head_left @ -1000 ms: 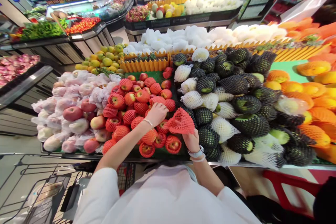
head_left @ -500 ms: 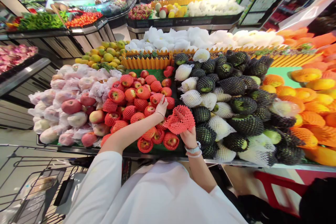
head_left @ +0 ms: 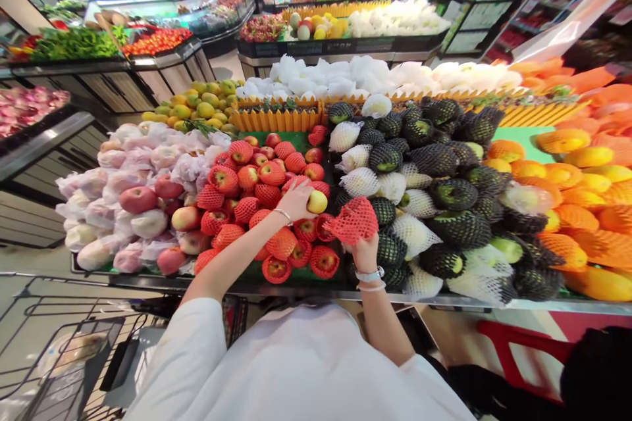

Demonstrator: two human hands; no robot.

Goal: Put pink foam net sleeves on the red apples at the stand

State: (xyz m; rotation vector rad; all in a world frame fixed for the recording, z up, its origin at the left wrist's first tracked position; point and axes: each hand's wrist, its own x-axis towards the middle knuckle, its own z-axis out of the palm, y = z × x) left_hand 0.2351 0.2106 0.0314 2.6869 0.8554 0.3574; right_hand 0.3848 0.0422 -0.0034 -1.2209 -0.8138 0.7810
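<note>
My left hand [head_left: 295, 200] is closed round a bare yellowish apple [head_left: 316, 202], lifted just above the pile of red apples in red foam nets [head_left: 269, 174]. My right hand [head_left: 365, 251] grips an empty red foam net [head_left: 353, 220], held up beside the apple and to its right. A bracelet is on my left wrist and a watch on my right.
Pink-wrapped apples [head_left: 133, 200] lie left of the red pile. Fruit in black and white nets [head_left: 434, 191] fills the right, with orange-netted fruit [head_left: 567, 177] beyond. A shopping cart [head_left: 64, 355] stands at lower left. More produce stands are behind.
My left hand has lifted a bare yellowish apple out of the pile. My right hand with the red net has shifted slightly right and down.
</note>
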